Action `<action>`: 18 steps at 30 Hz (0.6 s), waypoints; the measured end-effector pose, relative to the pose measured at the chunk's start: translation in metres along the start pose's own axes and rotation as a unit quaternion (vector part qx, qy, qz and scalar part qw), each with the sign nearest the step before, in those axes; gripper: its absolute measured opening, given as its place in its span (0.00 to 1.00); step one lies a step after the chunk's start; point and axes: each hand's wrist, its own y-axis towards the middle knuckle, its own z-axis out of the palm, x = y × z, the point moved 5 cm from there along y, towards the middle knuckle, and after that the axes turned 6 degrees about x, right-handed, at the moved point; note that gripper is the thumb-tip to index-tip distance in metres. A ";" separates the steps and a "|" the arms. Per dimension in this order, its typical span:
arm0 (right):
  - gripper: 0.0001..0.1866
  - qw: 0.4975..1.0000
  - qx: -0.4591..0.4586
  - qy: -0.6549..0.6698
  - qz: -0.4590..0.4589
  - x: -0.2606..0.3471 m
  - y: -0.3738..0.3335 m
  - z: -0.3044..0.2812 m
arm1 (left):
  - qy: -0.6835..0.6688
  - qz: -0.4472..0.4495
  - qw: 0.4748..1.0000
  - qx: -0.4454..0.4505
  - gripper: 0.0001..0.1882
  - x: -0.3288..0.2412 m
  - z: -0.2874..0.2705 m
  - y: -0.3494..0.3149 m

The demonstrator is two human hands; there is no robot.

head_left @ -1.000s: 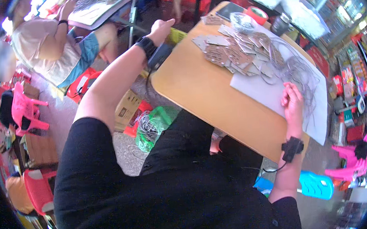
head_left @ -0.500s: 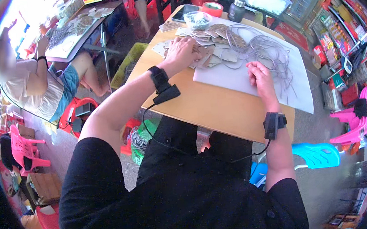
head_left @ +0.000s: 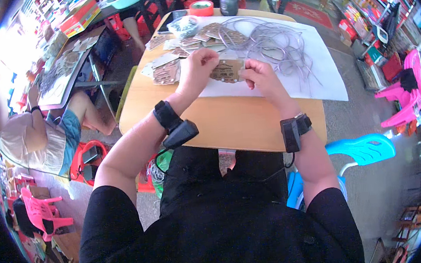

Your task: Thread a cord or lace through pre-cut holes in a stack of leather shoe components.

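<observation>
A brown cardboard tag (head_left: 227, 71) with a scalloped edge and small white dots is up in front of me over the white sheet (head_left: 309, 62). My right hand (head_left: 264, 80) is closed, pinching the tag's right end between thumb and fingers. My left hand (head_left: 198, 72) is closed in a pinch at the tag's upper left; what its fingertips hold, if anything, is too small to make out. Left of that hand lies a spread of similar tags (head_left: 165, 74), with a pile of more tags (head_left: 207, 33) beyond. Thin grey cords (head_left: 282, 40) lie tangled on the sheet's far right.
A clear bowl of small pieces (head_left: 183, 27), a roll of red tape (head_left: 201, 8) and a dark bottle (head_left: 229, 1) stand at the far edge of the wooden table (head_left: 210, 124). Another person (head_left: 35, 132) sits at the left. A blue chair (head_left: 362, 149) is at the right.
My left hand has left the tags and drawn closer to my right hand. One tag is now lifted between them, gripped by the right. The view has shifted a little.
</observation>
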 end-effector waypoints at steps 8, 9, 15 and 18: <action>0.08 0.992 0.046 -0.116 0.018 0.006 -0.003 -0.019 | 0.332 0.301 0.894 -0.017 0.13 -0.029 0.045 -0.001; 0.08 0.993 0.030 -0.106 0.030 0.004 -0.004 -0.021 | 0.250 0.223 0.941 0.055 0.12 -0.021 0.049 0.004; 0.07 0.940 -0.116 -0.295 -0.128 0.010 0.000 -0.034 | -0.005 0.049 0.993 0.107 0.12 0.004 0.054 -0.001; 0.09 0.830 -0.102 -0.509 -0.203 0.002 0.001 -0.025 | -0.106 0.009 0.976 0.188 0.13 0.006 0.065 -0.007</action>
